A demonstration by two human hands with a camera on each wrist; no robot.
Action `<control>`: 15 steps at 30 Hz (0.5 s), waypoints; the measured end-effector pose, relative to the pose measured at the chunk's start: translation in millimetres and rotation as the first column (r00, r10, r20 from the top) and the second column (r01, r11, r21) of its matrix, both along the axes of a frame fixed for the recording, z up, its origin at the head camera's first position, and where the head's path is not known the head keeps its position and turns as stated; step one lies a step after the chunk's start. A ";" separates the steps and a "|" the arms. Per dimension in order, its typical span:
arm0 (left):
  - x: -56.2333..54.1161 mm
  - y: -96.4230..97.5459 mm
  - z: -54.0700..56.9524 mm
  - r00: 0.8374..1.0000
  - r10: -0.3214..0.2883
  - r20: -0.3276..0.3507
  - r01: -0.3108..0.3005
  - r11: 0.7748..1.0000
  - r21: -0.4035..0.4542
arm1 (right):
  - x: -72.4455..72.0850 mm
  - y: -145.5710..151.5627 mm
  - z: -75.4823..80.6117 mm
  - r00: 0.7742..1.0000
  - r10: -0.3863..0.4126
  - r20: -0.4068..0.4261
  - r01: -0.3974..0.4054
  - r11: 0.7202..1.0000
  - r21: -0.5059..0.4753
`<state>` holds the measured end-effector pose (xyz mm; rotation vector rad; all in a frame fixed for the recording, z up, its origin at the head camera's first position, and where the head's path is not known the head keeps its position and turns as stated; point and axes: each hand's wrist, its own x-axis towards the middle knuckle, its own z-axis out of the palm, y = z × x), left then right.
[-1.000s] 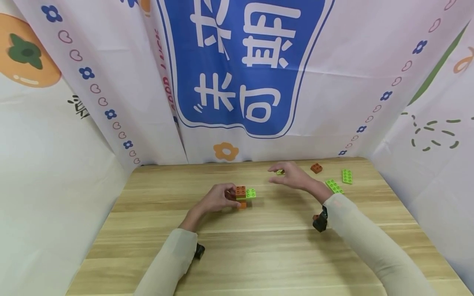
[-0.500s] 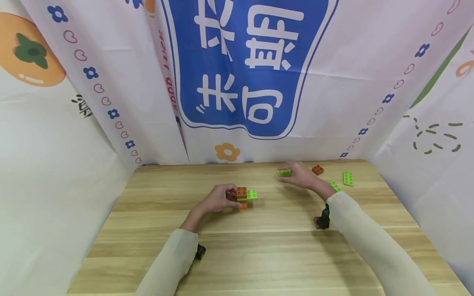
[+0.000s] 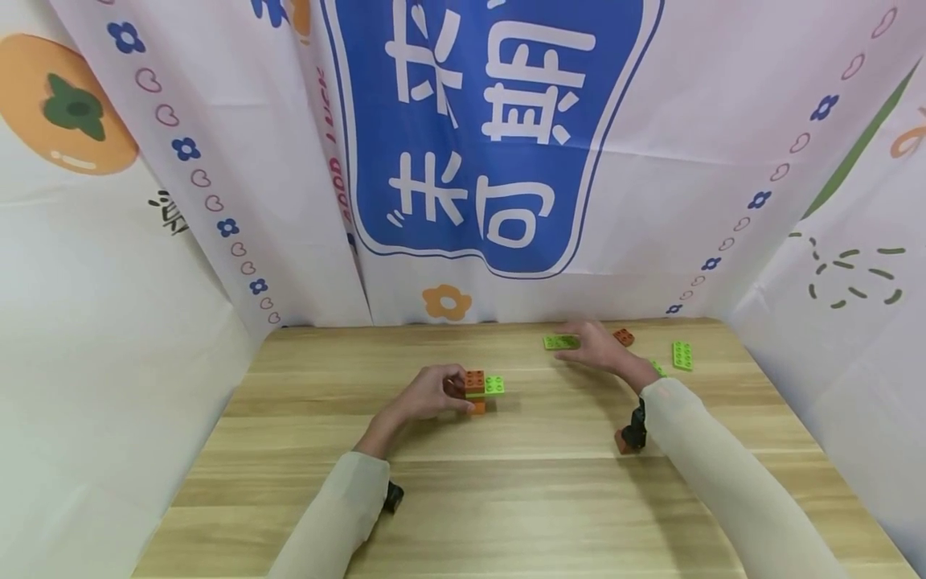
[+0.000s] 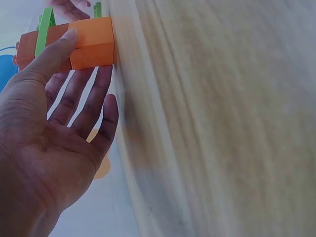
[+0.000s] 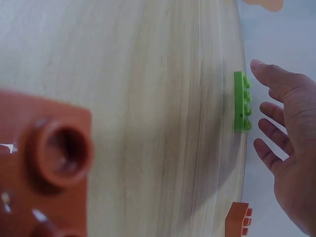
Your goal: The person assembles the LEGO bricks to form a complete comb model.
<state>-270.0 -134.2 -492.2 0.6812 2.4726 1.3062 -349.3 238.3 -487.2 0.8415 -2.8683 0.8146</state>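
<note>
A small stack of toy building bricks stands on the wooden table, pinched between thumb and fingers of my left hand. An orange brick forms its bottom, reddish-brown bricks come above, and a bright green plate between them juts out to the right. Toward the table's back edge, my right hand hovers with loosely bent fingers over a flat green brick. In the right wrist view a gap shows between those fingertips and this green brick's studs.
Right of my right hand lie a reddish-brown brick and a green brick. Another green brick is partly hidden by the right forearm. A reddish-brown brick sits beside the right wrist camera. A printed cloth hangs behind the table.
My right hand first reached right and closed in on the flat green brick, then shifted slightly right, leaving more of that brick in sight. The left hand keeps its grip on the stack.
</note>
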 end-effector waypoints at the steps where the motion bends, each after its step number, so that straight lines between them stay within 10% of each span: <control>1: 0.6 0.4 -0.1 1.000 0.002 0.006 -0.002 1.000 0.001 | 0.2 1.1 -0.5 1.000 -0.003 0.006 0.003 1.000 0.002; 15: 0.6 0.6 -1.2 1.000 0.009 0.004 -0.009 1.000 -0.004 | -5.5 10.0 -12.1 0.999 -0.001 0.042 0.002 1.000 -0.027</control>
